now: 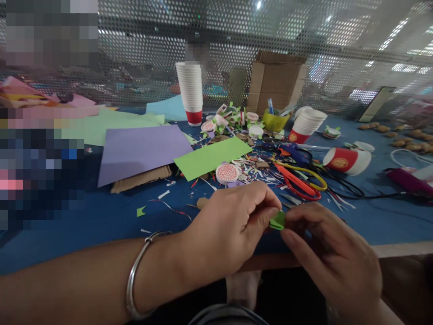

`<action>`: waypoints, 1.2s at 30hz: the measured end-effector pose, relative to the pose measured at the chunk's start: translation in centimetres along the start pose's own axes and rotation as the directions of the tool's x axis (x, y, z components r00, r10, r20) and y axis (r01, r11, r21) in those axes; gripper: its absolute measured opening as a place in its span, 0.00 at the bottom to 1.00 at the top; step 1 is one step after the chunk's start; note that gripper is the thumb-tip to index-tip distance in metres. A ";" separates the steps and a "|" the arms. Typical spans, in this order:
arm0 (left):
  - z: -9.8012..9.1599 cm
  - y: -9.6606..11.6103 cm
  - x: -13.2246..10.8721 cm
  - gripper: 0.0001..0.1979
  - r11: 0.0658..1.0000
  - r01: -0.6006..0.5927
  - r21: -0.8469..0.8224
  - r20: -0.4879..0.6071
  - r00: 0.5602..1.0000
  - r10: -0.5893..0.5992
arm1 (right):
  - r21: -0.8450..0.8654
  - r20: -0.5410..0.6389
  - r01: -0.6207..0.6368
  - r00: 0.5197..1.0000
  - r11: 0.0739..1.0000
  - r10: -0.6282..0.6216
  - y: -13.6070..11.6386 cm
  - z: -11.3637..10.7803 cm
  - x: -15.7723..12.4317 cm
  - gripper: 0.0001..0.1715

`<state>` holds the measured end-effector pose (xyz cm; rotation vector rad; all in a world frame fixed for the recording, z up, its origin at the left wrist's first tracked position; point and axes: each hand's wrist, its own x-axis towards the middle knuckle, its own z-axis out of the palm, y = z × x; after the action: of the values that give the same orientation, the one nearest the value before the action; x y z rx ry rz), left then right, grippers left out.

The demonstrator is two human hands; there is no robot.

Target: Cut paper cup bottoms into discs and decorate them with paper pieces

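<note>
The left hand (pixel 233 230), a metal bangle (pixel 135 275) on its wrist, and the right hand (pixel 331 257) meet just above the near edge of the blue table (pixel 101 216). Between them is a small green paper piece (pixel 278 220). Each grip is pinched on it, the left by thumb and forefinger and the right by its fingertips on the other side. The piece is held clear of the table.

Just beyond the hands lie red-and-yellow scissors (pixel 297 183) among paper scraps, near a round cup base (pixel 227 173) with a red pattern. Further in are a light green sheet (pixel 211 157) and a purple sheet (pixel 142 151), which lies on a piece of cardboard (pixel 142 179). Toward the far edge stand a tall stack of paper cups (pixel 191 90) and a cardboard box (pixel 277 81). A single red cup (pixel 347 160) lies on its side toward the right edge.
</note>
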<state>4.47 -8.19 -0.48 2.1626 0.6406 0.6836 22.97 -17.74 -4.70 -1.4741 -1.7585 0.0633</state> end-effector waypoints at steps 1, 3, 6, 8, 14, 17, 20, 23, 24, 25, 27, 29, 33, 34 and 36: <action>0.0 0.0 -0.1 0.08 0.998 -0.046 0.045 -0.016 0.999 0.047 | 0.028 0.004 -0.007 1.000 1.000 0.007 -0.1 0.0 0.0 0.02; 0.2 0.0 -0.4 0.08 0.982 -0.138 0.129 -0.031 0.989 0.144 | 0.077 0.004 -0.022 1.000 0.997 0.021 -0.2 0.0 0.0 0.00; 0.4 0.0 -0.7 0.08 0.946 -0.254 0.203 -0.008 0.965 0.261 | 0.101 0.026 -0.031 0.999 0.994 0.028 -0.3 -0.1 0.1 0.04; 0.4 0.0 -0.8 0.08 0.940 -0.277 0.199 0.013 0.960 0.280 | 0.106 0.048 -0.014 0.999 0.994 0.009 -0.1 -0.1 0.1 0.05; 0.2 -0.1 -0.2 0.04 0.998 -0.057 -0.019 0.050 0.997 0.058 | 0.102 0.060 0.033 0.997 0.994 -0.039 0.3 -0.1 0.2 0.05; 0.1 -0.1 -0.1 0.04 0.986 0.066 -0.152 0.097 0.994 -0.051 | 0.095 0.081 0.040 0.996 0.995 -0.048 0.1 -0.1 0.3 0.05; 0.0 -0.4 0.1 0.03 0.964 0.146 -0.221 0.093 0.987 -0.128 | 0.060 0.081 0.029 0.996 0.998 -0.034 0.2 -0.3 0.3 0.04; -0.1 -0.9 0.5 0.03 0.934 0.189 -0.302 0.039 0.982 -0.186 | -0.084 0.036 0.019 0.999 0.996 -0.016 1.2 -1.2 0.3 0.01; -0.1 -1.0 0.7 0.02 0.915 0.207 -0.347 0.022 0.977 -0.212 | -0.149 0.025 0.016 1.000 0.989 -0.012 1.7 -1.6 0.3 0.01; -0.2 -1.2 0.9 0.03 0.892 0.224 -0.392 0.006 0.971 -0.241 | -0.203 0.010 0.003 1.000 0.979 -0.001 2.4 -2.0 0.2 0.03; -0.4 -1.5 1.3 0.06 0.847 0.252 -0.469 -0.024 0.954 -0.298 | -0.259 0.021 -0.026 0.999 0.966 0.033 3.9 -2.9 0.2 0.07; -0.5 -1.6 1.6 0.09 0.804 0.274 -0.527 -0.039 0.938 -0.346 | -0.311 0.078 0.037 0.997 0.950 -0.013 5.4 -3.6 0.2 0.09; -0.5 -1.8 1.9 0.10 0.716 0.293 -0.634 -0.040 0.912 -0.409 | -0.338 0.160 0.137 0.983 0.931 -0.086 7.1 -4.1 0.3 0.07; -0.5 -1.8 2.0 0.09 0.696 0.293 -0.656 -0.042 0.906 -0.421 | -0.329 0.167 0.137 0.982 0.934 -0.085 7.3 -4.1 0.4 0.07; -0.4 -1.9 2.0 0.08 0.658 0.292 -0.694 -0.046 0.894 -0.446 | -0.304 0.179 0.113 0.982 0.946 -0.060 7.3 -4.1 0.5 0.06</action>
<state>5.30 -5.61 -1.22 1.2333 0.7734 0.7751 31.27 -16.85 -5.42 -1.6516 -2.0406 -0.1486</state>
